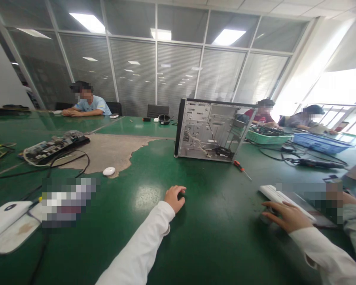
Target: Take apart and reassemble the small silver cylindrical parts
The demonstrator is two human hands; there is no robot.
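Note:
My left hand [175,198] rests on the green tabletop, fingers loosely curled with a gap between thumb and forefinger and nothing in it. Over at the right, my right hand [286,215] is open, its fingers stretched out beside a long white object [274,194]; whether they touch it I cannot tell. Beyond my hands a computer case [210,130] stands with its side off, showing bare metal, cables and a dark part at the bottom. A screwdriver [239,166] with an orange and black handle lies by its lower right corner.
A circuit-board assembly [57,146] with cables lies left, near a small white round case [109,171]. A white device [10,221] sits front left. Green [268,137] and blue [320,143] baskets stand right. Another person's sleeve [354,221] is close to my right hand; others sit farther off.

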